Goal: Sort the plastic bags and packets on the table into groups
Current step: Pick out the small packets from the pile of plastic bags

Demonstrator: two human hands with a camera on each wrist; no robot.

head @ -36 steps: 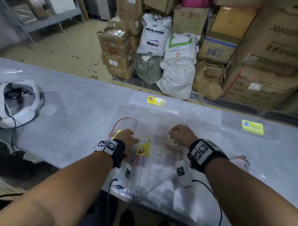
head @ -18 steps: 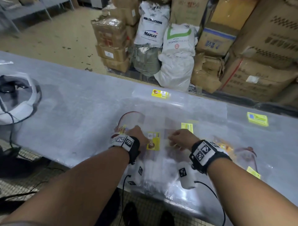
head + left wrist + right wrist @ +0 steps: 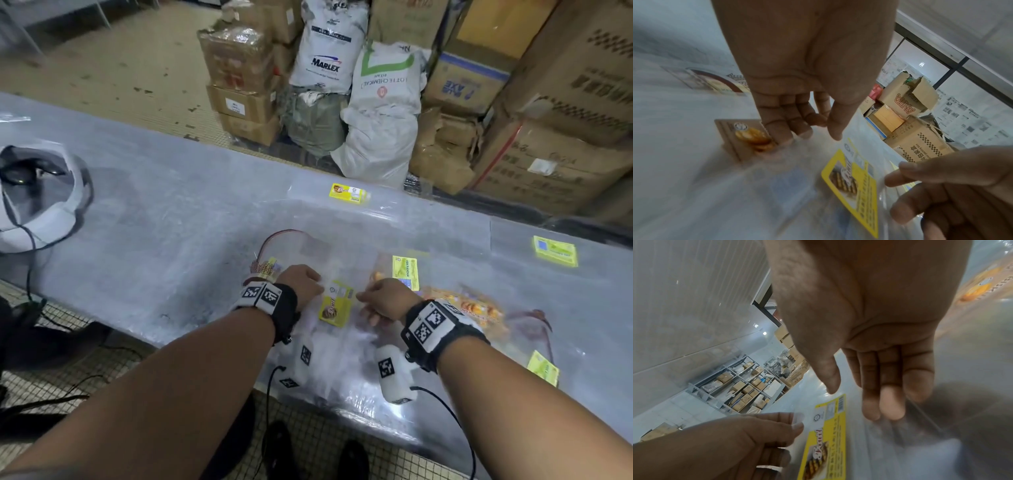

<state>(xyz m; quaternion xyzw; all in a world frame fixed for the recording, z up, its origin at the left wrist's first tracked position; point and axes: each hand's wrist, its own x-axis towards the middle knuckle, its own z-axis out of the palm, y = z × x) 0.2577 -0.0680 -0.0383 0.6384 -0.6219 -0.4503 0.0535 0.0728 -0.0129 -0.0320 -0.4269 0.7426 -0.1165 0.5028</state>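
Note:
A clear plastic bag with a yellow label (image 3: 335, 303) (image 3: 851, 183) (image 3: 824, 441) lies near the table's front edge between my hands. My left hand (image 3: 301, 281) (image 3: 797, 128) curls onto its left side and pinches the film between thumb and fingertip. My right hand (image 3: 380, 298) (image 3: 885, 395) rests on its right side with straight fingers. More clear bags lie around: one with a green-yellow label (image 3: 406, 272), an orange-printed one (image 3: 476, 311), a red-outlined one (image 3: 274, 246) and a brown-labelled one (image 3: 744, 136).
Further labelled bags lie at the far edge (image 3: 347, 193), far right (image 3: 555, 251) and near right (image 3: 543, 368). A white headset (image 3: 37, 205) with a cable sits at the table's left. Cardboard boxes (image 3: 548, 137) and white sacks (image 3: 380, 113) stand behind the table (image 3: 171, 212).
Both hands have shifted slightly right with the yellow-labelled bag. The green-yellow label and the orange-printed bag, covered a second ago, now show beyond my right hand.

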